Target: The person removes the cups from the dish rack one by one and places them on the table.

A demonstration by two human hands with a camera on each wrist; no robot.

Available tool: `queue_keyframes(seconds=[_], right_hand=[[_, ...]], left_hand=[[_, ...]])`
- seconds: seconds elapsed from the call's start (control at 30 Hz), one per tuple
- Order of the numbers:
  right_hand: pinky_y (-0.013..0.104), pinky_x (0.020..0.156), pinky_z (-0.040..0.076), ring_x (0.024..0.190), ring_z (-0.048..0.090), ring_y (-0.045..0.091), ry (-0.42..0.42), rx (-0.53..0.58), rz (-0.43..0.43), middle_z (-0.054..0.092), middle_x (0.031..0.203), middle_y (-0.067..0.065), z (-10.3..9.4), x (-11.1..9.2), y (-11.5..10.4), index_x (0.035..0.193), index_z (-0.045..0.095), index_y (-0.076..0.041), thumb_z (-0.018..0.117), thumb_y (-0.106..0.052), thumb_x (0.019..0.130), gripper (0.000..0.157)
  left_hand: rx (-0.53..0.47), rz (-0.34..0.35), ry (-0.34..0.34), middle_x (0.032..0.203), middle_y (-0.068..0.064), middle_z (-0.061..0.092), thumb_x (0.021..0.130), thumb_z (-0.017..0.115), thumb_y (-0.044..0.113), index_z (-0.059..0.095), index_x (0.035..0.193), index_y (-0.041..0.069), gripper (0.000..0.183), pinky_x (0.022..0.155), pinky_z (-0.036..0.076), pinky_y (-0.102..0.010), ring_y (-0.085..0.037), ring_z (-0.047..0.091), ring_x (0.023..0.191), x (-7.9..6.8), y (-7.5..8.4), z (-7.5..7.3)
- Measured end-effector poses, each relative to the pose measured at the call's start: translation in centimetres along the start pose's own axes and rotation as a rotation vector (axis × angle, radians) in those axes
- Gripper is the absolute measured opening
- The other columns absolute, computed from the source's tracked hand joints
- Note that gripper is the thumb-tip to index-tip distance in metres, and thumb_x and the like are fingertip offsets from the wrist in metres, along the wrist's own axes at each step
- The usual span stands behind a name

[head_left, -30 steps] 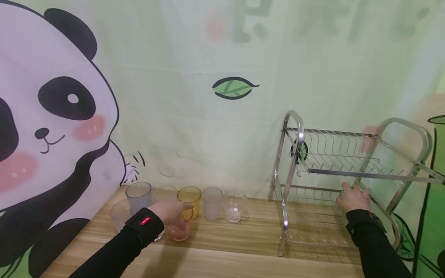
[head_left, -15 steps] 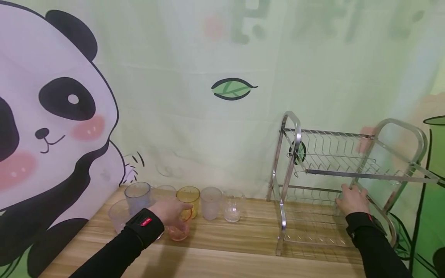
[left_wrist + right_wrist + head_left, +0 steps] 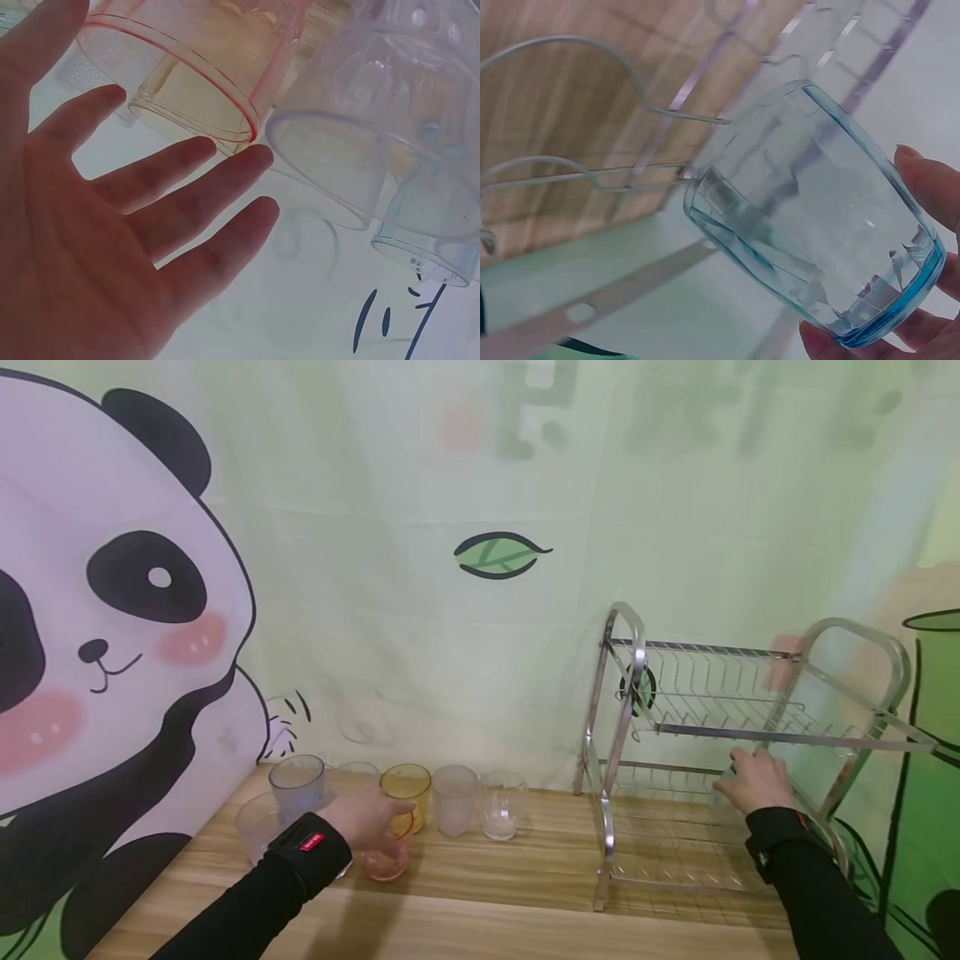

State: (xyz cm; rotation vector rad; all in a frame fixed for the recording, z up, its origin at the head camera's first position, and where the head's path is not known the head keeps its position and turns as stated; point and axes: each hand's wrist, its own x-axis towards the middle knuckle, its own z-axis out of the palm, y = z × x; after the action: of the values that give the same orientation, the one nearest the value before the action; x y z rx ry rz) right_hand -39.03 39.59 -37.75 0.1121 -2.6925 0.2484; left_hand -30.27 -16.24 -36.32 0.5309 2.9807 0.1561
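Note:
My right hand is inside the lower level of the metal dish rack. It grips a clear, blue-tinted drinking glass around its thick base. Tilted, with its mouth pointing away from the palm, the glass is close to the rack's wires. My left hand is over the cups at the left, with fingers spread and fairly straight in the left wrist view. Nearest to it is a pink cup with a red rim, partly hidden by the hand. The fingertips overlap the space below its rim.
Around the left hand stand a blue cup, a clear cup, a yellow cup, a frosted cup and a clear glass mug. All are on the wooden table. A panda-printed cloth hangs behind.
My right hand has risen slightly inside the rack, and the glass shows a bit more at its left. The left hand has hardly moved. The head view has shifted a little.

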Motion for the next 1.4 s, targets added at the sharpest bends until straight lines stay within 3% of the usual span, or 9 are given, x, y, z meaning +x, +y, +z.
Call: queue_keyframes(seconds=[0.13,0.33,0.43,0.57,0.73,0.87,1.03,1.23,1.4], right_hand=[[0.066,0.089,0.035,0.103,0.041,0.057,0.029,0.016,0.007,0.048,0.114,0.040,0.3,0.9,0.1,0.122,0.054,0.013,0.078,-0.017,0.083,0.055],[0.063,0.102,0.024,0.111,0.039,0.052,0.036,-0.010,-0.065,0.049,0.121,0.034,1.6,1.7,1.7,0.131,0.051,0.008,0.079,-0.024,0.084,0.063],[0.065,0.103,0.022,0.116,0.036,0.054,0.032,0.031,-0.105,0.047,0.122,0.036,-0.1,0.4,0.0,0.131,0.049,0.009,0.075,-0.021,0.087,0.060],[0.067,0.098,0.028,0.118,0.033,0.057,0.045,0.124,-0.130,0.043,0.124,0.038,-2.5,-1.6,-3.0,0.129,0.050,0.010,0.072,-0.014,0.087,0.053],[0.064,0.096,0.030,0.117,0.036,0.054,0.092,0.166,-0.152,0.042,0.126,0.035,-3.7,-3.3,-4.7,0.130,0.050,0.011,0.072,-0.011,0.087,0.053],[0.063,0.097,0.030,0.117,0.038,0.052,0.145,0.229,-0.186,0.044,0.127,0.034,-4.0,-4.3,-4.6,0.132,0.049,0.010,0.069,-0.028,0.092,0.058],[0.058,0.104,0.026,0.124,0.035,0.047,0.138,0.310,-0.137,0.042,0.133,0.029,-3.9,-5.1,-4.3,0.140,0.046,-0.002,0.060,-0.051,0.094,0.069],[0.064,0.095,0.031,0.120,0.037,0.051,0.077,0.358,-0.079,0.041,0.134,0.032,-6.9,-7.2,-7.9,0.141,0.044,0.003,0.064,-0.045,0.093,0.070],[0.063,0.093,0.035,0.121,0.038,0.051,0.062,0.372,-0.043,0.040,0.137,0.032,-8.5,-8.4,-10.0,0.143,0.043,0.001,0.064,-0.046,0.093,0.071]], left_hand=[[0.003,0.010,0.007,0.121,-0.017,0.064,0.075,0.085,0.035,0.061,0.134,0.016,0.067,0.091,0.048,-0.057,-0.036,0.059,0.111,-0.2,0.0,-0.2],[-0.042,0.045,0.041,0.138,-0.027,0.049,0.073,0.086,0.036,0.055,0.140,0.013,0.076,0.095,0.041,-0.063,-0.046,0.049,0.123,-0.4,-0.1,-0.7],[-0.077,0.070,0.071,0.142,-0.028,0.044,0.074,0.086,0.034,0.053,0.141,0.012,0.078,0.099,0.038,-0.063,-0.047,0.044,0.128,-0.6,-0.1,-1.0],[-0.083,0.110,0.107,0.145,-0.029,0.040,0.076,0.084,0.033,0.051,0.142,0.010,0.077,0.102,0.035,-0.062,-0.048,0.038,0.132,-1.2,0.1,-1.4],[-0.098,0.158,0.142,0.148,-0.028,0.036,0.078,0.082,0.040,0.048,0.144,0.009,0.080,0.102,0.037,-0.060,-0.047,0.037,0.133,-1.5,0.4,-1.5],[-0.171,0.191,0.163,0.150,-0.028,0.031,0.079,0.080,0.042,0.043,0.148,0.010,0.084,0.101,0.040,-0.058,-0.046,0.037,0.133,-1.4,0.7,-1.2],[-0.272,0.210,0.198,0.152,-0.028,0.028,0.080,0.079,0.043,0.037,0.152,0.014,0.088,0.099,0.042,-0.057,-0.046,0.040,0.131,-1.5,1.4,-0.6],[-0.406,0.222,0.237,0.155,-0.023,0.025,0.082,0.074,0.050,0.035,0.153,0.017,0.087,0.097,0.043,-0.056,-0.043,0.043,0.130,-1.5,2.5,0.5],[-0.490,0.300,0.351,0.155,-0.013,0.031,0.085,0.072,0.048,0.038,0.151,0.021,0.079,0.099,0.043,-0.053,-0.036,0.037,0.137,-1.4,3.5,1.2]])
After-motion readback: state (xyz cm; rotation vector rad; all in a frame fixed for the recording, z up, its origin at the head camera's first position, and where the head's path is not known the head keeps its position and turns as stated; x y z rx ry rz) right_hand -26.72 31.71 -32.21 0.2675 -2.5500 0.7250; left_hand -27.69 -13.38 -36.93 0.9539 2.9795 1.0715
